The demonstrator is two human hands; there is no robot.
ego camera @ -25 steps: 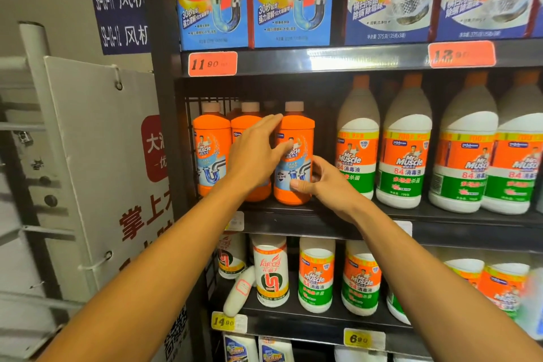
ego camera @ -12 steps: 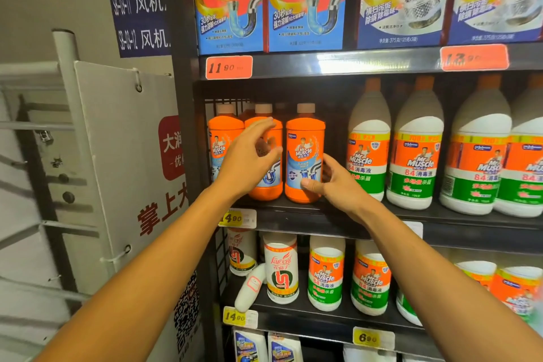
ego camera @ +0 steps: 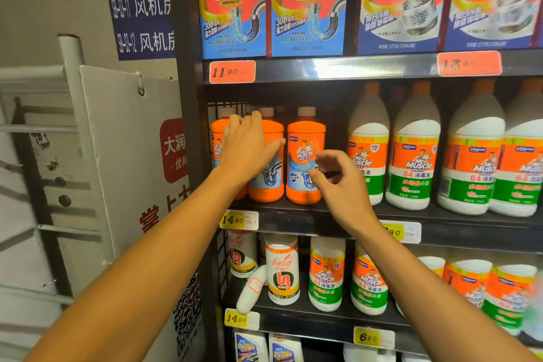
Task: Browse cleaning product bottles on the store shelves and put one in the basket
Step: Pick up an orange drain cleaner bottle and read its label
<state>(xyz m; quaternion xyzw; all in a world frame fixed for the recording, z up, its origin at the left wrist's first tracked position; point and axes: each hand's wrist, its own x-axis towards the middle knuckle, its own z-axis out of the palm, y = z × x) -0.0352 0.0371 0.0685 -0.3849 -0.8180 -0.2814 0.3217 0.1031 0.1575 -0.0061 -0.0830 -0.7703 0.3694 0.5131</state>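
Observation:
Three orange drain-cleaner bottles stand at the left end of the middle shelf (ego camera: 338, 214). My left hand (ego camera: 249, 150) lies flat on the front of the middle orange bottle (ego camera: 269, 188); its fingertips reach the shoulder of the left orange bottle (ego camera: 216, 141) and its thumb points right. The right orange bottle (ego camera: 305, 138) stands upright. My right hand (ego camera: 340, 185) hovers at this bottle's lower right with loosely curled fingers, thumb tip close to the label, holding nothing. No basket is in view.
White Mr Muscle 84 bottles (ego camera: 411, 161) fill the middle shelf to the right. Cleaner boxes (ego camera: 232, 3) stand on the top shelf, and smaller bottles (ego camera: 282, 270) on the one below. A white sign board (ego camera: 126, 161) hangs left of the dark shelf upright (ego camera: 185, 97).
My left hand slid left from the right orange bottle onto the middle and left ones. My right hand let go of the right bottle's lower side and eased back.

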